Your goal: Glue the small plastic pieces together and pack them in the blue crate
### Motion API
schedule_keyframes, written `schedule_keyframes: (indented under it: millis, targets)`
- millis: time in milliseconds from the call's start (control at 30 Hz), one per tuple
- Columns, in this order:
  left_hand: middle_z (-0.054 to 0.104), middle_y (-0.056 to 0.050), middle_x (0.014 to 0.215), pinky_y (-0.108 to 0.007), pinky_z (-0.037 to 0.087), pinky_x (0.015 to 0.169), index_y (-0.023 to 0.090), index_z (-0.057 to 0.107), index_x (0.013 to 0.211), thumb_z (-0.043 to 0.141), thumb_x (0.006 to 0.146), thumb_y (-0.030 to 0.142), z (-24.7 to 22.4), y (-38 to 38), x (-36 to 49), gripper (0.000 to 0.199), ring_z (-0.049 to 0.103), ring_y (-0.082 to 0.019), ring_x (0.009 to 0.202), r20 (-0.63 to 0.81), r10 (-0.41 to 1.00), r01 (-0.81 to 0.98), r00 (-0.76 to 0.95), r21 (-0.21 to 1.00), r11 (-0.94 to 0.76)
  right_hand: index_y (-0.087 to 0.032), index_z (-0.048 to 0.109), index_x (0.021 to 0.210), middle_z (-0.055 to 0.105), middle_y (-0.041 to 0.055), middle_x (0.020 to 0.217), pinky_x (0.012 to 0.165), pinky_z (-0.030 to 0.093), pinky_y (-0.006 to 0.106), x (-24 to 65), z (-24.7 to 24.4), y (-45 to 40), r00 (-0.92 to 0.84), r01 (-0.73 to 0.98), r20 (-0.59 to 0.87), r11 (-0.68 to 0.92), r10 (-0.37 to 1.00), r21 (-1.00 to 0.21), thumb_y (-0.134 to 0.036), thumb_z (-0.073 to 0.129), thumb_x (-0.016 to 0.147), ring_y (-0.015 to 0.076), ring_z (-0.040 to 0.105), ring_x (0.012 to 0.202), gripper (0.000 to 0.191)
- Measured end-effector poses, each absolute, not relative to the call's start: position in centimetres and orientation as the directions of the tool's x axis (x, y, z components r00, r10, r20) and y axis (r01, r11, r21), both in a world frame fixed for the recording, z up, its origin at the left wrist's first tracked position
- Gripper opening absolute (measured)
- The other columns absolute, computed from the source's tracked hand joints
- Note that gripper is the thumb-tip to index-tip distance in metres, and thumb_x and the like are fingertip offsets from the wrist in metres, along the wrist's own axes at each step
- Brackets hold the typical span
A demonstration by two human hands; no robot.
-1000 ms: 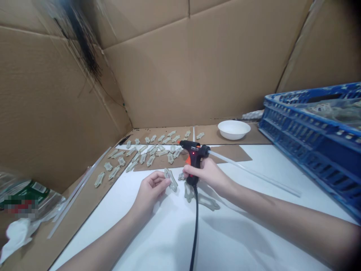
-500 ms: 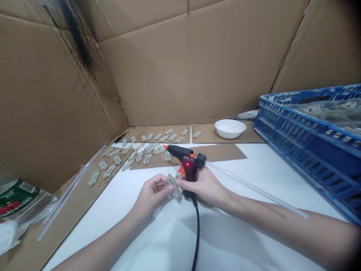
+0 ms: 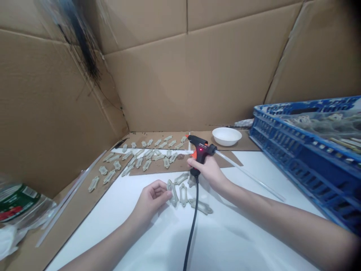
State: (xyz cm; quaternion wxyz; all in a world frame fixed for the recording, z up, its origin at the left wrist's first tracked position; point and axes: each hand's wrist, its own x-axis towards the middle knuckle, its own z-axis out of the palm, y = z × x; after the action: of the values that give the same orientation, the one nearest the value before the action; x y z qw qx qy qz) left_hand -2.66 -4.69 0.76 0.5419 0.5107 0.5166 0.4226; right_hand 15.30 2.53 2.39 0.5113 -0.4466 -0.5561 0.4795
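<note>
My left hand (image 3: 150, 199) pinches the edge of a pale grey-green openwork piece (image 3: 172, 192) at the middle of the white sheet (image 3: 141, 241). My right hand (image 3: 205, 169) grips a black and orange hot glue gun (image 3: 200, 150), its red light on. A long clear glue stick (image 3: 251, 177) runs from the gun's back end, and a black cord (image 3: 194, 207) trails from its handle. Just below that hand, similar pieces (image 3: 183, 195) lie on the sheet, with one more (image 3: 200, 206) beside them.
Rows of several similar pieces (image 3: 146, 158) lie on cardboard sheets (image 3: 158, 169) beyond the hands. A white bowl (image 3: 225, 136) stands at the back. A blue plastic crate (image 3: 304, 150) holding pieces sits at the right, a plastic bag (image 3: 17, 201) at the left, and cardboard walls surround the area.
My right hand has moved up and right with the glue gun, away from the held piece. Pieces hidden under it earlier now show on the sheet. My left hand stays close to its place.
</note>
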Motion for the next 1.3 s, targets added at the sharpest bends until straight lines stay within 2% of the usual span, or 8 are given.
schedule_keyframes:
  millis: [167, 333, 567, 767, 867, 1000, 1133, 1300]
  targets:
    - [0.047, 0.004, 0.057, -0.016, 0.027, 0.047, 0.014, 0.048, 0.069, 0.064, 0.067, 0.029, 0.6, -4.3, -2.9, 0.022, 0.039, -0.004, 0.050, -0.082, 0.995, 0.073, 0.063, 0.994, 0.078, -0.015, 0.051, 0.071, 0.055, 0.0008, 0.067, 0.064, 0.040, 0.027, 16.3, 2.3, 3.8, 0.042, -0.003, 0.145, 0.145, 0.988, -0.989, -0.035, 0.062, 0.064, 0.0133, 0.051, 0.064, 0.024]
    - [0.047, 0.004, 0.056, -0.016, 0.028, 0.047, 0.014, 0.050, 0.068, 0.064, 0.066, 0.028, 0.6, -4.4, -2.8, 0.021, 0.040, -0.004, 0.049, -0.070, 0.997, 0.062, 0.034, 0.996, 0.068, -0.016, 0.051, 0.073, 0.053, -0.0010, 0.068, 0.065, 0.039, 0.026, 17.1, 2.9, 4.5, 0.144, -0.007, 0.185, 0.188, 0.972, -0.982, -0.035, 0.064, 0.061, 0.0128, 0.048, 0.065, 0.026]
    - [0.045, 0.004, 0.053, -0.017, 0.027, 0.042, 0.013, 0.050, 0.068, 0.063, 0.064, 0.032, 0.6, -3.9, -3.0, 0.023, 0.036, -0.004, 0.043, -0.095, 0.995, 0.094, -0.038, 0.991, 0.098, -0.016, 0.050, 0.068, 0.052, -0.0027, 0.061, 0.062, 0.037, 0.024, 17.8, 3.6, 4.9, 0.144, -0.046, 0.179, 0.187, 0.973, -0.981, -0.033, 0.065, 0.063, 0.0109, 0.047, 0.060, 0.023]
    - [0.049, 0.003, 0.055, -0.018, 0.028, 0.042, 0.013, 0.051, 0.071, 0.062, 0.065, 0.034, 0.4, -2.4, -4.7, 0.025, 0.039, -0.005, 0.044, -0.070, 0.982, 0.154, -0.174, 0.983, 0.097, -0.016, 0.050, 0.074, 0.051, -0.0035, 0.061, 0.051, 0.035, 0.018, 18.0, 5.6, 4.4, 0.125, -0.245, 0.123, 0.151, 0.984, -0.958, -0.027, 0.067, 0.060, 0.0069, 0.045, 0.055, 0.024]
    - [0.049, 0.003, 0.055, -0.018, 0.028, 0.043, 0.014, 0.051, 0.071, 0.060, 0.066, 0.037, 0.3, -2.0, -5.1, 0.025, 0.040, -0.006, 0.046, -0.071, 0.979, 0.165, -0.192, 0.981, 0.104, -0.017, 0.050, 0.075, 0.053, -0.0030, 0.063, 0.047, 0.034, 0.016, 18.0, 7.5, 4.4, 0.133, -0.373, 0.107, 0.150, 0.985, -0.916, -0.024, 0.069, 0.058, 0.0052, 0.044, 0.053, 0.026]
    - [0.048, 0.003, 0.056, -0.018, 0.028, 0.044, 0.014, 0.052, 0.071, 0.060, 0.067, 0.039, 0.4, -2.0, -5.3, 0.026, 0.039, -0.007, 0.046, -0.043, 0.981, 0.216, -0.189, 0.973, 0.085, -0.017, 0.049, 0.072, 0.049, -0.0050, 0.057, 0.043, 0.034, 0.014, 17.7, 9.8, 4.6, 0.141, -0.512, 0.088, 0.149, 0.986, -0.846, -0.023, 0.070, 0.056, 0.0037, 0.043, 0.048, 0.027]
    - [0.046, 0.003, 0.056, -0.018, 0.028, 0.044, 0.014, 0.052, 0.073, 0.058, 0.068, 0.042, 0.2, -2.2, -5.7, 0.028, 0.038, -0.007, 0.046, -0.036, 0.982, 0.254, -0.183, 0.964, 0.083, -0.017, 0.050, 0.072, 0.048, -0.0055, 0.054, 0.043, 0.036, 0.015, 18.1, 10.3, 4.9, 0.145, -0.484, 0.126, 0.181, 0.981, -0.856, -0.027, 0.069, 0.059, 0.0038, 0.043, 0.046, 0.024]
    - [0.048, 0.002, 0.056, -0.018, 0.026, 0.041, 0.014, 0.054, 0.075, 0.058, 0.067, 0.044, 1.2, -1.5, -5.5, 0.031, 0.038, -0.007, 0.044, -0.118, 0.992, 0.358, -0.044, 0.925, 0.126, -0.017, 0.050, 0.076, 0.049, -0.0042, 0.055, 0.042, 0.035, 0.016, 20.4, 10.4, 5.3, 0.123, -0.392, 0.125, 0.164, 0.985, -0.905, -0.028, 0.067, 0.060, 0.0053, 0.046, 0.047, 0.026]
